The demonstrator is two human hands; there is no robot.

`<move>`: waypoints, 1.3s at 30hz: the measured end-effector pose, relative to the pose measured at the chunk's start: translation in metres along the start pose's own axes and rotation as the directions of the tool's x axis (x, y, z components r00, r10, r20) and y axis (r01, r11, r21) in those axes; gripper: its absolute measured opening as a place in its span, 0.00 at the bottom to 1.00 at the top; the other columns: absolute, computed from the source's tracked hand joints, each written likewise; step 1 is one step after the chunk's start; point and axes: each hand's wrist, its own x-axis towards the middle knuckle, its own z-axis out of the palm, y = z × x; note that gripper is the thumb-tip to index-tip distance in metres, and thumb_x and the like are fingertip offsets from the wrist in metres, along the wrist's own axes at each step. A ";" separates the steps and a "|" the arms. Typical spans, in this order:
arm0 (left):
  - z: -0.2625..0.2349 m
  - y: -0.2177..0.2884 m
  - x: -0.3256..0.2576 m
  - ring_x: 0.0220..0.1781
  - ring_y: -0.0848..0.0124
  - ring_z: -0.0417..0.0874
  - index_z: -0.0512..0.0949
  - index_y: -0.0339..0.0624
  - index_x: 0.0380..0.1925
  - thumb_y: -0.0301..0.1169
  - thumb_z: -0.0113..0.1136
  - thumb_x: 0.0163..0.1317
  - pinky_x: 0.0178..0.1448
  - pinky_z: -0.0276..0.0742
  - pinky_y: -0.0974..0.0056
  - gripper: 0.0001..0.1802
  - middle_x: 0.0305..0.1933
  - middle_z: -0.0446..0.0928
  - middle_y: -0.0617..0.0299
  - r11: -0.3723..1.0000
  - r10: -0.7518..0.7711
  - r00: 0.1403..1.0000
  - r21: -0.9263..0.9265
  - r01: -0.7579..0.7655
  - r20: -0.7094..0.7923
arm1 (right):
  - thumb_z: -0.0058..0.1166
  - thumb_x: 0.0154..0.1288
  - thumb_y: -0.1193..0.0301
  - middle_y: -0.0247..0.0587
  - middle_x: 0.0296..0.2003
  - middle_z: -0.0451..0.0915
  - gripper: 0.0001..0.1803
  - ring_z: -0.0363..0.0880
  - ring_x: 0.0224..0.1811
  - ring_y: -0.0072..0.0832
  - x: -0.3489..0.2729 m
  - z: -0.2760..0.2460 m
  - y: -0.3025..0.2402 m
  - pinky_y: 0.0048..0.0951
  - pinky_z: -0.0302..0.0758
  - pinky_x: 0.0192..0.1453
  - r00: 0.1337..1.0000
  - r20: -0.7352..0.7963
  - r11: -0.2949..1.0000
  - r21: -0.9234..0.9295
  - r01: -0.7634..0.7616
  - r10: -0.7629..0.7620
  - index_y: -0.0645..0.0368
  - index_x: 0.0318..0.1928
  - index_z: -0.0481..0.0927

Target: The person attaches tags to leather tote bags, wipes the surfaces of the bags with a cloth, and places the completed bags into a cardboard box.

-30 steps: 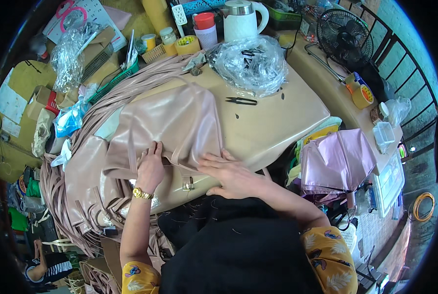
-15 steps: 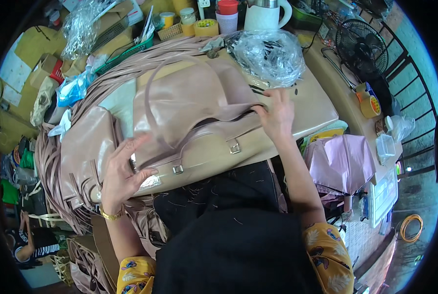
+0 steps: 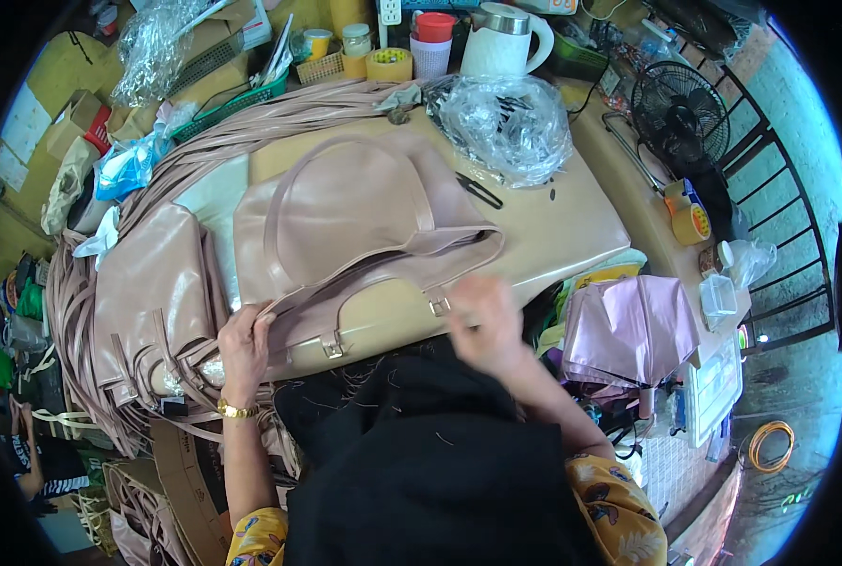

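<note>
A taupe-pink glossy handbag (image 3: 346,212) lies on a beige padded work surface, its looped handle (image 3: 274,203) over the body and its mouth toward me. My left hand (image 3: 244,347) is closed on the bag's near left edge, thumb and fingers pinching the rim. My right hand (image 3: 487,325) is smeared by motion beside a silver buckle (image 3: 439,305) on a short strap; whether it touches the strap cannot be told. Another silver buckle (image 3: 331,344) hangs at the bag's near edge. A second taupe bag (image 3: 152,274) lies to the left.
Long taupe strips (image 3: 72,330) pile along the left and far sides. Crumpled clear plastic (image 3: 504,127) and small black snips (image 3: 480,191) lie beyond the bag. A white kettle (image 3: 501,42), tape roll (image 3: 389,64) and fan (image 3: 680,104) stand farther back. A pink umbrella (image 3: 628,330) is at right.
My left hand has gone from open above the surface to pinching the bag's edge. The right hand has left the bag's right corner and come nearer me, beside the buckle.
</note>
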 end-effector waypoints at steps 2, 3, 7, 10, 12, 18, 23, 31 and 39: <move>-0.009 -0.007 -0.005 0.32 0.48 0.80 0.80 0.35 0.34 0.32 0.57 0.67 0.40 0.75 0.51 0.10 0.28 0.77 0.46 0.974 -0.225 0.962 0.070 0.217 0.156 | 0.66 0.47 0.78 0.46 0.42 0.79 0.20 0.76 0.46 0.45 0.026 -0.011 0.030 0.42 0.71 0.52 0.979 -0.087 0.975 -0.108 -0.192 0.183 0.59 0.44 0.80; -0.008 -0.013 -0.007 0.26 0.46 0.75 0.77 0.33 0.32 0.34 0.56 0.69 0.32 0.68 0.50 0.13 0.22 0.71 0.45 0.992 -0.123 0.991 -0.002 0.124 0.051 | 0.65 0.48 0.78 0.44 0.40 0.80 0.17 0.77 0.44 0.44 0.037 -0.012 0.042 0.41 0.70 0.51 0.964 -0.119 0.960 -0.120 -0.253 0.239 0.60 0.42 0.81; -0.009 0.007 0.016 0.28 0.50 0.78 0.79 0.37 0.35 0.26 0.60 0.63 0.36 0.74 0.53 0.04 0.37 0.78 0.49 0.976 0.117 0.953 0.211 -0.058 -0.280 | 0.62 0.55 0.77 0.42 0.30 0.81 0.07 0.79 0.35 0.40 0.029 -0.004 0.084 0.37 0.72 0.48 0.959 0.153 0.968 0.039 -0.247 0.238 0.63 0.36 0.83; -0.008 0.078 0.032 0.39 0.55 0.81 0.79 0.37 0.37 0.20 0.60 0.58 0.43 0.77 0.57 0.06 0.43 0.79 0.53 0.974 0.217 0.904 0.022 -0.225 -0.368 | 0.58 0.62 0.76 0.42 0.27 0.82 0.04 0.80 0.30 0.33 0.028 -0.002 0.070 0.33 0.74 0.41 0.889 0.213 0.877 0.185 -0.443 0.404 0.65 0.34 0.83; 0.018 0.112 0.031 0.39 0.59 0.82 0.80 0.36 0.44 0.16 0.60 0.55 0.44 0.78 0.58 0.15 0.50 0.78 0.53 0.866 0.284 0.942 -0.375 -0.331 -0.178 | 0.56 0.65 0.75 0.43 0.28 0.83 0.06 0.81 0.28 0.30 0.017 0.015 0.075 0.31 0.74 0.36 0.777 0.331 0.672 0.389 -0.629 0.535 0.66 0.35 0.82; 0.082 0.160 0.068 0.39 0.57 0.83 0.77 0.39 0.54 0.20 0.58 0.58 0.41 0.81 0.57 0.21 0.51 0.75 0.51 0.875 0.200 0.972 -0.470 -0.120 0.125 | 0.59 0.64 0.72 0.46 0.32 0.83 0.09 0.82 0.33 0.32 0.036 -0.008 0.105 0.31 0.76 0.39 0.771 0.340 0.734 0.260 -0.627 0.539 0.65 0.40 0.82; 0.084 0.163 0.074 0.34 0.60 0.81 0.80 0.44 0.50 0.19 0.58 0.60 0.37 0.76 0.59 0.18 0.43 0.75 0.56 0.903 0.281 0.914 -0.403 -0.148 0.293 | 0.59 0.61 0.76 0.51 0.39 0.76 0.13 0.76 0.45 0.45 0.050 0.029 0.150 0.40 0.73 0.51 0.972 0.039 0.839 -0.514 -0.180 0.232 0.64 0.46 0.80; 0.094 0.162 0.082 0.24 0.70 0.82 0.83 0.44 0.42 0.23 0.56 0.66 0.32 0.76 0.62 0.09 0.34 0.74 0.61 0.848 0.306 0.829 -0.529 -0.014 0.468 | 0.52 0.67 0.75 0.43 0.35 0.78 0.14 0.77 0.37 0.34 0.051 0.012 0.143 0.36 0.76 0.45 0.771 0.184 0.768 0.105 -0.632 0.609 0.64 0.52 0.77; 0.103 0.159 0.098 0.23 0.69 0.81 0.81 0.41 0.38 0.29 0.55 0.68 0.32 0.74 0.62 0.07 0.32 0.74 0.62 0.886 0.260 0.755 -0.460 0.062 0.601 | 0.57 0.66 0.71 0.40 0.32 0.79 0.13 0.80 0.29 0.29 0.010 -0.047 0.045 0.31 0.76 0.33 0.865 0.137 0.860 0.111 -0.498 0.483 0.61 0.49 0.77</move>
